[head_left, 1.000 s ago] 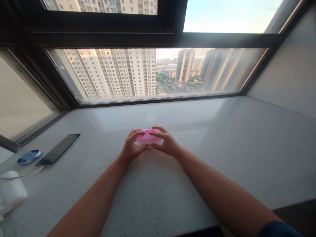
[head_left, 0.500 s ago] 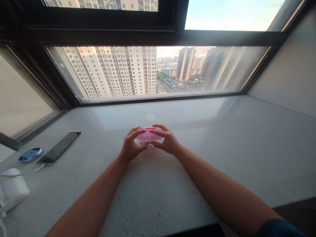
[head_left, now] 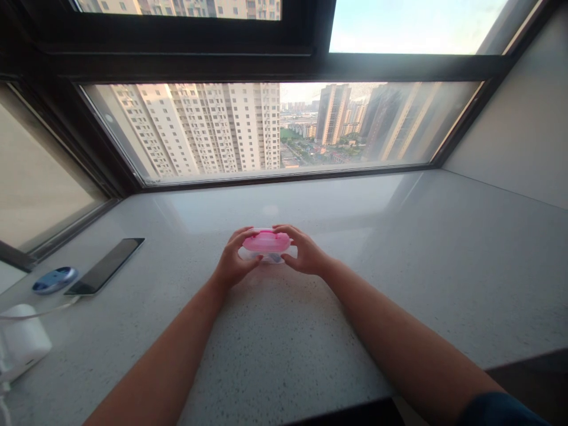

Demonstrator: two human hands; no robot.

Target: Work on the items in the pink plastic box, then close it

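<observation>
A small clear box with a pink lid point(head_left: 267, 243) rests on the pale speckled counter point(head_left: 284, 349) in the middle of the view. My left hand point(head_left: 231, 263) grips its left end, thumb low at the front and fingers curled over the top edge. My right hand point(head_left: 304, 251) grips its right end the same way. Something small and dark shows through the clear wall under the lid; I cannot make out what it is.
At the left lie a dark phone point(head_left: 105, 274), a blue round disc point(head_left: 54, 280) and a white box with a cable point(head_left: 20, 342). A wide window point(head_left: 275, 127) runs along the back. A grey wall point(head_left: 523, 124) rises at the right.
Both hands have slid outward to the ends of the box, so more of the pink lid shows. The box has stayed at the same spot.
</observation>
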